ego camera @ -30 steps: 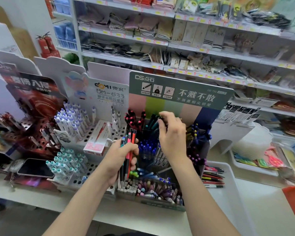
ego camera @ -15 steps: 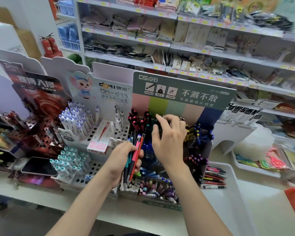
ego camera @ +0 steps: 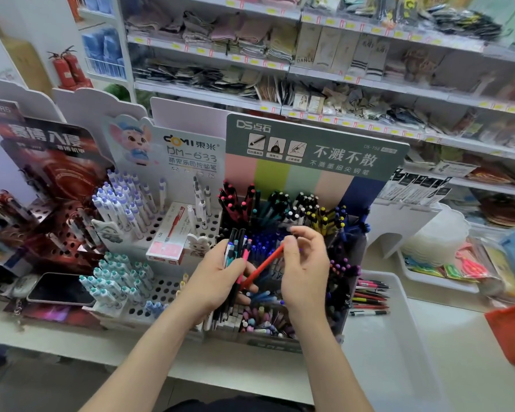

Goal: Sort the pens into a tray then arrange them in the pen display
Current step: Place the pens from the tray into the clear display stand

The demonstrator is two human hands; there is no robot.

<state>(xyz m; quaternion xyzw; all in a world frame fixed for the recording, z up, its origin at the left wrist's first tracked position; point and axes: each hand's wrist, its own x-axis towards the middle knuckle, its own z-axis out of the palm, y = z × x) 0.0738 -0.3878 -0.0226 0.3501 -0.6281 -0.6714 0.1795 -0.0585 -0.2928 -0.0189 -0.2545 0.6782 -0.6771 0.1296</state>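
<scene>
Shop counter, centre frame: sorting pens at the pen display.
One upright bundle of pens sits clasped in the left hand, probably to keep like ones together. The right hand pinches a slim red pen slanted towards it. Loose pens lie in the white tray, lower right.

We see a red pen beside a bundle of black, blue and pink pens. The pen display has a grey-green header with white lettering above pink, lime, pale green, peach and navy stripes. The tray is white. The lilac-capped pens and teal-capped pens have white barrels.
</scene>
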